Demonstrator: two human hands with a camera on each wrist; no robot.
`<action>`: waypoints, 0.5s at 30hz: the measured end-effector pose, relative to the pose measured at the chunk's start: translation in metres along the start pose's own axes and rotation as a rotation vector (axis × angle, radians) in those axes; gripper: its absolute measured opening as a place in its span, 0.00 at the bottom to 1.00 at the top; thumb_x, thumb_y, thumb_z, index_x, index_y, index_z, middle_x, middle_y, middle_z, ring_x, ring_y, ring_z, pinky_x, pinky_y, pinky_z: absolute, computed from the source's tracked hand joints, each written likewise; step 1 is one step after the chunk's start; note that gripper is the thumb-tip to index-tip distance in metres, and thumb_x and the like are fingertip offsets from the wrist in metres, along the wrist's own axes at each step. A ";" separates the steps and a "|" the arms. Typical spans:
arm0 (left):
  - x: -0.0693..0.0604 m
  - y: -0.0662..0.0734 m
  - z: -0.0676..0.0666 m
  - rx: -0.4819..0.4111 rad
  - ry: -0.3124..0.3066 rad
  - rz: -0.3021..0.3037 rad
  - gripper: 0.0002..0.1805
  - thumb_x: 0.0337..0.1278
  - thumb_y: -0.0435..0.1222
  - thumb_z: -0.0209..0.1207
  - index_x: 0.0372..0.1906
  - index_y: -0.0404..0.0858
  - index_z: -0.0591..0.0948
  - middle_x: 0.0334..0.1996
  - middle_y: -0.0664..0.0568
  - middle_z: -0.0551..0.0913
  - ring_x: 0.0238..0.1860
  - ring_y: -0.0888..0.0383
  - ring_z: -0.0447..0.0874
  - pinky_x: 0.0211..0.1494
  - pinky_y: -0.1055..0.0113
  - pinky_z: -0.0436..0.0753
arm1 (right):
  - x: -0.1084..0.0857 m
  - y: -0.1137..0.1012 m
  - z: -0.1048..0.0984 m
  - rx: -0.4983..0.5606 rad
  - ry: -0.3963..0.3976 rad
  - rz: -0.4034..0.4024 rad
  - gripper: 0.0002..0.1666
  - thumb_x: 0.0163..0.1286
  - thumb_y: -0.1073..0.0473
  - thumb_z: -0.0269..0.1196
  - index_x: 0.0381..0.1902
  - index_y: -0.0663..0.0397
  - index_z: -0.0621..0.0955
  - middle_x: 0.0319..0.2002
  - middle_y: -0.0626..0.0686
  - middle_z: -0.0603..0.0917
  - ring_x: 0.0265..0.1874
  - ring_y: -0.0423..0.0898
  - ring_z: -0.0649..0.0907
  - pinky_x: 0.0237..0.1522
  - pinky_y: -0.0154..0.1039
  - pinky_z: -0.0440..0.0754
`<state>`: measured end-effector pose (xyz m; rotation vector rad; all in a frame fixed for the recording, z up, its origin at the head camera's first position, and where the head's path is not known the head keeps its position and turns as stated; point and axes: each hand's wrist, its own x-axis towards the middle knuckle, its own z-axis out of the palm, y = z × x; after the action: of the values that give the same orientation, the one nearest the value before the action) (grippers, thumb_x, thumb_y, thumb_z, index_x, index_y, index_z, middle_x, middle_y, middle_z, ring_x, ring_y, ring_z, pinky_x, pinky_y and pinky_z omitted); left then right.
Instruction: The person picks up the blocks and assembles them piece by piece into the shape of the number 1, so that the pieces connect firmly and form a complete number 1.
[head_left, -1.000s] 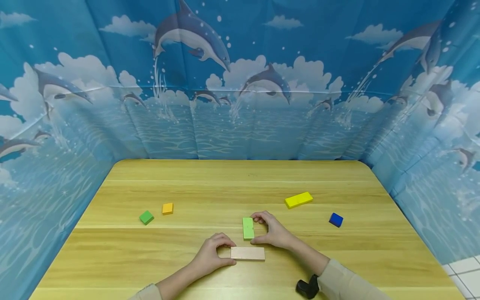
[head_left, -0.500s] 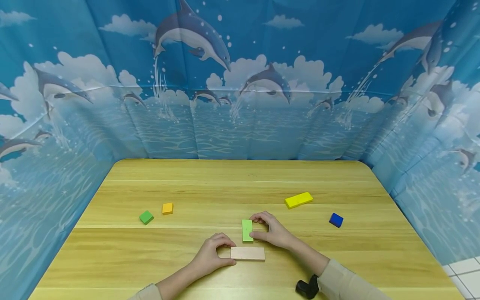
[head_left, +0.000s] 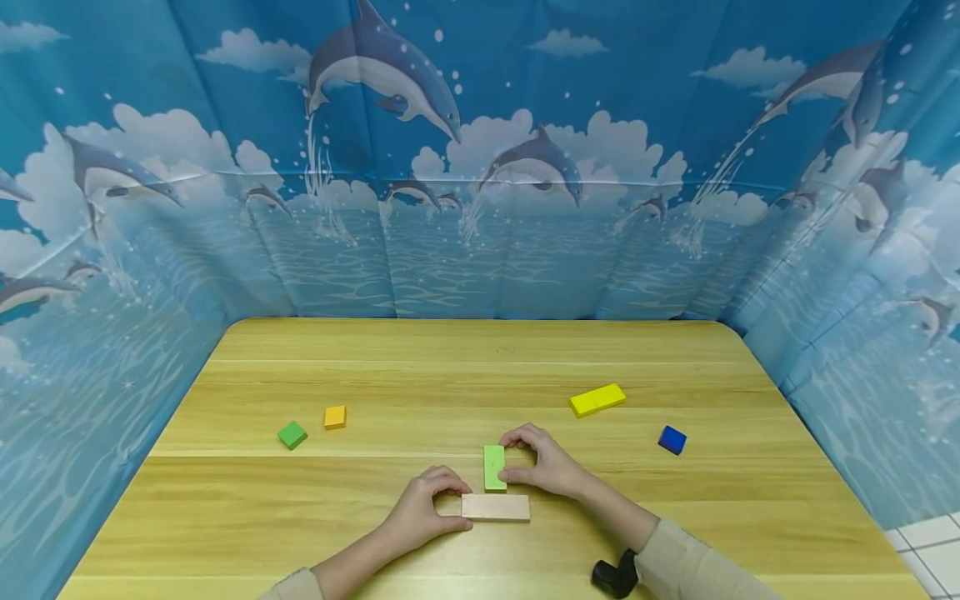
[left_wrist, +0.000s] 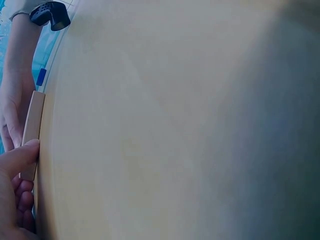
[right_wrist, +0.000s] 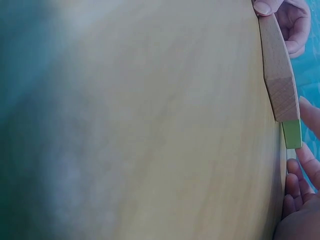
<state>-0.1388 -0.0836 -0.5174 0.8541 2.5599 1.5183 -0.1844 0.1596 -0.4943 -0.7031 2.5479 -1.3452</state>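
Observation:
My left hand (head_left: 420,510) holds the left end of a plain wooden block (head_left: 497,507) between thumb and fingers; the block lies flat, long side left to right. Just beyond it, pointing away, lies a light green block (head_left: 493,467). At the green block's right side is my right hand (head_left: 553,468), with its thumb on the near right edge and curled fingertips at the far right corner. The two blocks sit almost end to side; whether they touch I cannot tell. In the right wrist view the green end (right_wrist: 292,134) shows partly behind the wooden block.
A yellow block (head_left: 597,401) and a blue block (head_left: 672,440) lie to the right. Farther left are an orange block (head_left: 335,417) and a green block (head_left: 292,435). A black device (head_left: 615,575) is at the right wrist. Dolphin-printed curtains (head_left: 480,242) border the wooden table (head_left: 420,350).
The light green block has slid toward the plain wooden block, narrowing the gap. My right thumb has shifted slightly onto its edge. The left hand and wooden block have stayed put.

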 end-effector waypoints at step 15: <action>0.000 0.001 -0.001 -0.005 -0.002 -0.022 0.17 0.34 0.39 0.72 0.36 0.43 0.82 0.35 0.63 0.79 0.40 0.64 0.73 0.46 0.69 0.75 | -0.001 -0.002 -0.002 0.000 -0.024 0.024 0.23 0.52 0.49 0.70 0.43 0.48 0.76 0.43 0.46 0.73 0.45 0.46 0.70 0.50 0.43 0.67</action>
<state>-0.1388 -0.0835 -0.5161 0.8243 2.5544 1.5162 -0.1837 0.1604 -0.4918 -0.6828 2.5298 -1.3209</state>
